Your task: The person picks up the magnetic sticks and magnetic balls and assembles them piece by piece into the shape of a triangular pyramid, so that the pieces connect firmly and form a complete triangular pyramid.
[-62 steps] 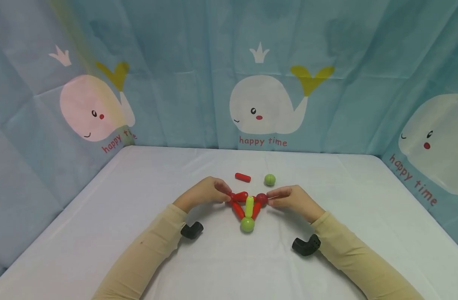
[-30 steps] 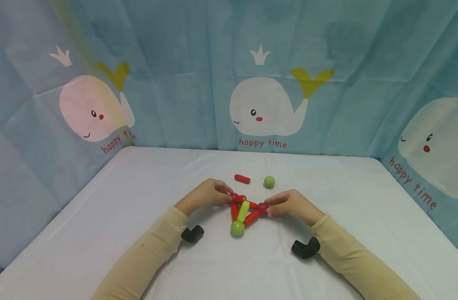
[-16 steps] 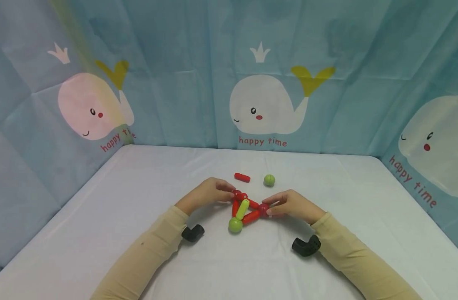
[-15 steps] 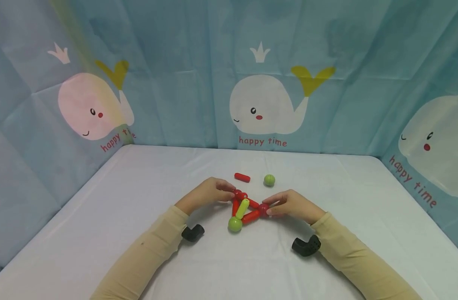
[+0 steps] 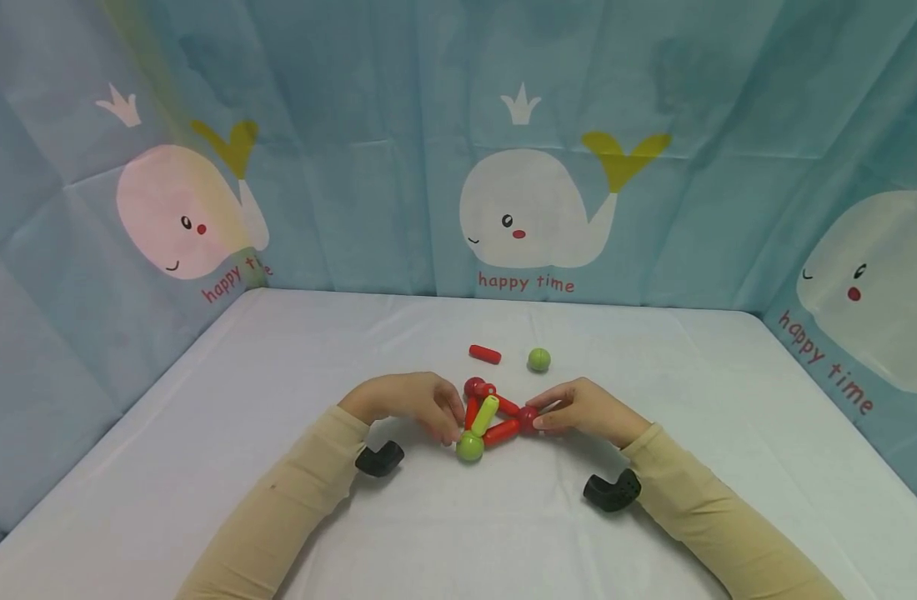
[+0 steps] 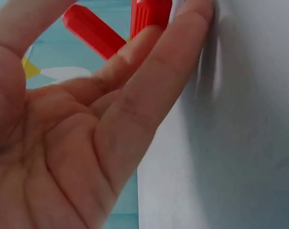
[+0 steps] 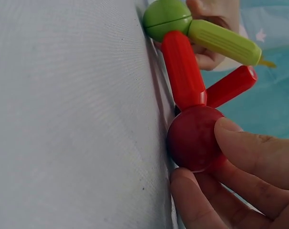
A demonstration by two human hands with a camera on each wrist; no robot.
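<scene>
A triangle frame of red sticks joins two dark red balls and a green ball on the white table. From the green ball a yellow-green stick slants upward, and another red stick rises at the far left corner. My right hand pinches the right dark red ball between thumb and fingers. My left hand is beside the green ball, its fingertips close to it and its fingers fairly straight. The left dark red ball stands free of both hands.
Behind the frame lie a loose red stick and a loose green ball. Black curved pieces sit at both sleeve cuffs. A blue curtain with whale prints borders the table.
The frame has turned, its green ball swinging left and its right ball coming nearer. My left hand has let go of the left dark red ball and moved nearer, beside the green ball.
</scene>
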